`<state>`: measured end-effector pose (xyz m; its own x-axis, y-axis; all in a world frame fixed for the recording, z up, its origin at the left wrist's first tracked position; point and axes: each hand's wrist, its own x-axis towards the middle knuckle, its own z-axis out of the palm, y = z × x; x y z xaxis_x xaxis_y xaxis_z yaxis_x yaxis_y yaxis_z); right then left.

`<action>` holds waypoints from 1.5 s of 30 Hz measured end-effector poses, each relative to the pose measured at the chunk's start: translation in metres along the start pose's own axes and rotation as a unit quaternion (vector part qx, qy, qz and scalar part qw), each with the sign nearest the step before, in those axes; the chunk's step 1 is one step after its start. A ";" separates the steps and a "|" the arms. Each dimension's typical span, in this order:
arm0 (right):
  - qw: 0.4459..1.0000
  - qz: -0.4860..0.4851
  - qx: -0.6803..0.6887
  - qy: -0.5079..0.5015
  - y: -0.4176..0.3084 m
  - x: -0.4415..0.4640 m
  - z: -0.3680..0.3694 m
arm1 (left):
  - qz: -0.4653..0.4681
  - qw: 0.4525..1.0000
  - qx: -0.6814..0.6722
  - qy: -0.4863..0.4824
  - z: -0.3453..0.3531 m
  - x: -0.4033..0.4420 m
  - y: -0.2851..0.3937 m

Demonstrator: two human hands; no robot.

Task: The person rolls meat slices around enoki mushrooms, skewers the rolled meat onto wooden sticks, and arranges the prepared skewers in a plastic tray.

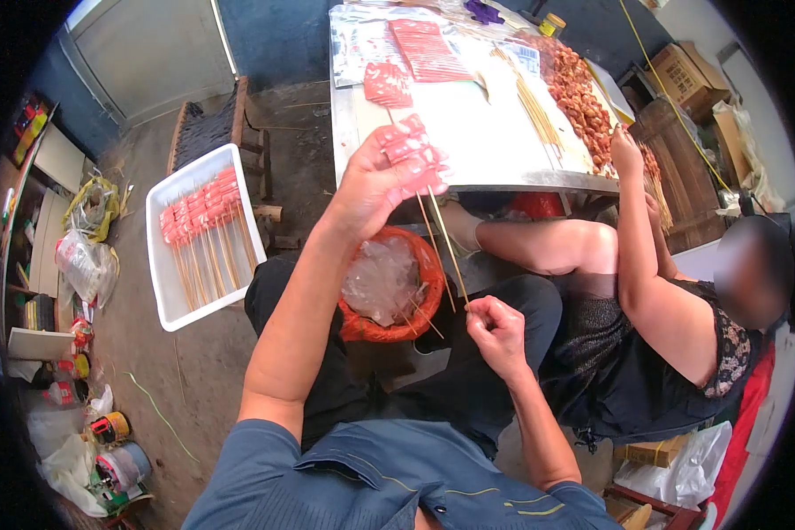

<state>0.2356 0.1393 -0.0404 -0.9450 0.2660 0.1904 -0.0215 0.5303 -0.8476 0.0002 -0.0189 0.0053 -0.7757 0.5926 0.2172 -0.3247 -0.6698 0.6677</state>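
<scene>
My left hand (375,181) is closed around pink sliced meat (408,148) above the table's near edge. Two thin sticks run down from this meat. My right hand (499,336) pinches the lower end of one wooden skewer (446,243); the other stick hangs beside it, its end apart from my right fingers. Just beyond my left hand, a small stack of pink meat slices (387,85) lies on the white tabletop (450,132). Behind it sits a larger block of sliced meat (428,50) on plastic wrapping.
A white tray (170,309) of meat skewers (205,212) stands at left. Below my left hand is an orange-lined bucket (375,331) holding clear plastic. Bare skewers (530,102) and a heap of reddish-brown meat pieces (583,102) lie on the table. A co-worker (645,291) sits at right.
</scene>
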 end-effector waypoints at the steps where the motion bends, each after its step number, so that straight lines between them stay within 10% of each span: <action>1: 1.000 -0.007 0.003 0.008 0.000 0.001 0.001 | 0.000 1.000 0.000 -0.001 0.002 -0.001 -0.002; 45: 0.997 0.005 0.017 0.069 0.006 0.010 0.045 | -0.113 0.993 -0.029 0.022 0.020 -0.008 -0.029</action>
<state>0.2113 0.1090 -0.0656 -0.8915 0.3799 0.2466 -0.0260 0.5007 -0.8652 0.0268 0.0050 -0.0019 -0.7024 0.7110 0.0349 -0.5221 -0.5478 0.6537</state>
